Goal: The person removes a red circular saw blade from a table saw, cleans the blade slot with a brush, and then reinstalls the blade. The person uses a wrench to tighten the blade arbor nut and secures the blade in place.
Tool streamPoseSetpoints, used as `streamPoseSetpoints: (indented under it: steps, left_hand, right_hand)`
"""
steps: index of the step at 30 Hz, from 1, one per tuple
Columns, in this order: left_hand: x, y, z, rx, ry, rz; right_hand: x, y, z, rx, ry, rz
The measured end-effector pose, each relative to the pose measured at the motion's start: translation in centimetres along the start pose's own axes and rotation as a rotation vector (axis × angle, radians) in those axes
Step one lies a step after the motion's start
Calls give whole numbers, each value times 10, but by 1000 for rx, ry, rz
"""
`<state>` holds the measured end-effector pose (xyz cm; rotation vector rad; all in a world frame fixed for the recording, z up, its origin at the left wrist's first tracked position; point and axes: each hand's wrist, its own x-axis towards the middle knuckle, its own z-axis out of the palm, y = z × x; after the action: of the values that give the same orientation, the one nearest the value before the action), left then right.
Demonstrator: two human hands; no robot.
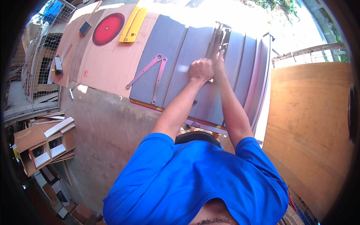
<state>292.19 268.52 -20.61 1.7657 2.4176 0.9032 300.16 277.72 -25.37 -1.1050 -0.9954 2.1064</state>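
Note:
Both my hands are at the long opening (pixel 219 37) in the grey table saw top (pixel 195 41). My left hand (pixel 201 70) is closed in a fist at the near end of the opening, and whatever it grips is hidden. Right beside it, my right hand (pixel 218 66) is held edge-on with a finger stretched forward along the opening. Its other fingers are partly covered. Metal parts show inside the slot beyond my hands. To the left, two ring wrenches, a left one (pixel 144 72) and a right one (pixel 159 80), lie on the saw top with their upper ends close together.
On the plywood board (pixel 112 67) to the left lie a red circular saw blade (pixel 108 29) and a long yellow plate (pixel 134 22). Farther left are a small dark block (pixel 85 28) and a sliding square (pixel 58 64). A large wooden panel (pixel 311 120) stands at the right.

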Motion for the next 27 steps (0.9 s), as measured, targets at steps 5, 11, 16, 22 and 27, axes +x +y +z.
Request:
streamPoseSetpoints:
  steps: [5, 11, 16, 22, 27]
  left_hand:
    - [1, 1, -6, -33, 43, 3]
    - [0, -2, -6, -37, 37, -2]
    - [0, -1, -4, -19, -4, -9]
    - [-1, -4, -2, -28, 0, -14]
    - [0, -3, 0, -24, 10, 7]
  right_hand:
    - [7, 2, -3, -22, -3, 10]
    - [14, 7, -4, -33, 75, 41]
    - [3, -1, -3, 15, 47, 53]
    - [-16, -15, 20, -32, 72, -1]
    - [-6, -8, 12, -2, 10, -49]
